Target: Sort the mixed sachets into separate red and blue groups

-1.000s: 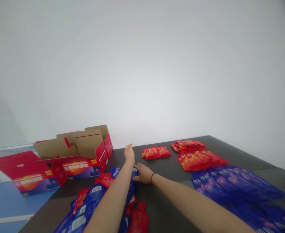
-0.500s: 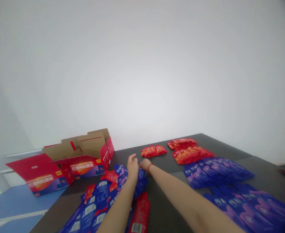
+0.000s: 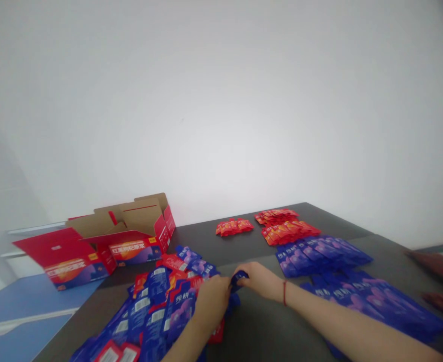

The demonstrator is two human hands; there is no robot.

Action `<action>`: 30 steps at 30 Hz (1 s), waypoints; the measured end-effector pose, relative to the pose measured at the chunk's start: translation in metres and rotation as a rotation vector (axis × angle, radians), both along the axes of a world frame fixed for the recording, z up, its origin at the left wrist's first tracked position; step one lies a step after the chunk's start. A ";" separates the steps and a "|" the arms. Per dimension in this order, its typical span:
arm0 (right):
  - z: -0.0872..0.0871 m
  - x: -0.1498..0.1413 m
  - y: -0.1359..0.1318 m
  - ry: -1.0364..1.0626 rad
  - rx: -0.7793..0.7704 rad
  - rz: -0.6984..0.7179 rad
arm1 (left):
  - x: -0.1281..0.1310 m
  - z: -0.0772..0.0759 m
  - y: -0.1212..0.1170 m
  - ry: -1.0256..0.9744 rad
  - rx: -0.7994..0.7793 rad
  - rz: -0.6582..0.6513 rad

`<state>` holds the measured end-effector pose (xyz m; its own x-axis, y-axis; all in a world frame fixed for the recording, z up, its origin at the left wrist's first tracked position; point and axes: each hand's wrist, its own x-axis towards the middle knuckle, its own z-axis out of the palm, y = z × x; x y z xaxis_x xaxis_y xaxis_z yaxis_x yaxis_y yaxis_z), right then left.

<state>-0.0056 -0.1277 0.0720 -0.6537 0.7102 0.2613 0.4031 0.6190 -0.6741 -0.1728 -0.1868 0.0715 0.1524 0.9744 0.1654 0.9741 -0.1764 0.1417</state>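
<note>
A blue pouch [image 3: 240,276] is between the hands: the right hand [image 3: 258,278] is closed on it, thumb and fingers bent, while the left hand [image 3: 214,297] curls against it, fingertips hidden, so I cannot tell whether it grips, nor which way the pouch's long axis runs. A mixed heap [image 3: 159,281] lies just beside the left hand, and blue rows [image 3: 321,254] lie to the right, nearer the right hand, with red rows [image 3: 289,232] beyond. The dark table [image 3: 262,332] meets a white wall [image 3: 221,100], an open carton [image 3: 134,253] near its left edge.
</note>
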 end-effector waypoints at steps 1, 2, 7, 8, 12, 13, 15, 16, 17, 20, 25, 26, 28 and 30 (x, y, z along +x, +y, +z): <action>0.000 0.008 -0.010 -0.039 0.029 0.045 | 0.006 -0.002 -0.010 0.016 -0.004 -0.041; -0.002 0.016 -0.019 -0.064 0.058 0.074 | 0.011 -0.007 -0.019 0.000 -0.009 -0.083; -0.025 0.048 -0.072 -0.186 0.155 0.134 | 0.018 -0.044 -0.052 -0.144 -0.075 -0.211; -0.032 0.052 -0.082 -0.249 0.150 0.140 | 0.018 -0.050 -0.056 -0.121 -0.109 -0.258; -0.049 0.058 -0.114 -0.385 0.094 0.109 | 0.022 -0.059 -0.067 -0.036 -0.237 -0.375; -0.050 0.057 -0.118 -0.388 0.084 0.098 | 0.025 -0.057 -0.069 -0.029 -0.247 -0.358; -0.049 0.055 -0.122 -0.391 0.066 0.079 | 0.032 -0.055 -0.070 -0.015 -0.231 -0.302; -0.048 0.055 -0.122 -0.390 0.062 0.078 | 0.034 -0.054 -0.071 -0.006 -0.216 -0.280; -0.047 0.056 -0.122 -0.384 0.064 0.084 | 0.036 -0.054 -0.072 0.002 -0.202 -0.267; -0.048 0.065 -0.122 -0.351 0.108 0.092 | 0.032 -0.056 -0.076 0.007 -0.171 -0.266; -0.064 0.071 -0.116 -0.410 0.238 -0.079 | 0.025 -0.052 -0.080 0.031 -0.147 -0.273; -0.066 0.067 -0.112 -0.445 0.266 -0.136 | 0.029 -0.049 -0.078 0.060 -0.150 -0.253; -0.066 0.057 -0.101 -0.508 0.312 -0.228 | 0.039 -0.043 -0.071 0.117 -0.145 -0.209; -0.059 0.047 -0.091 -0.508 0.326 -0.242 | 0.049 -0.039 -0.061 0.140 -0.129 -0.199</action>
<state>0.0418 -0.2186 0.0133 -0.5842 0.7893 0.1890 0.7759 0.6115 -0.1554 -0.1233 -0.2483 0.0324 0.3557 0.9346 0.0056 0.9337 -0.3556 0.0424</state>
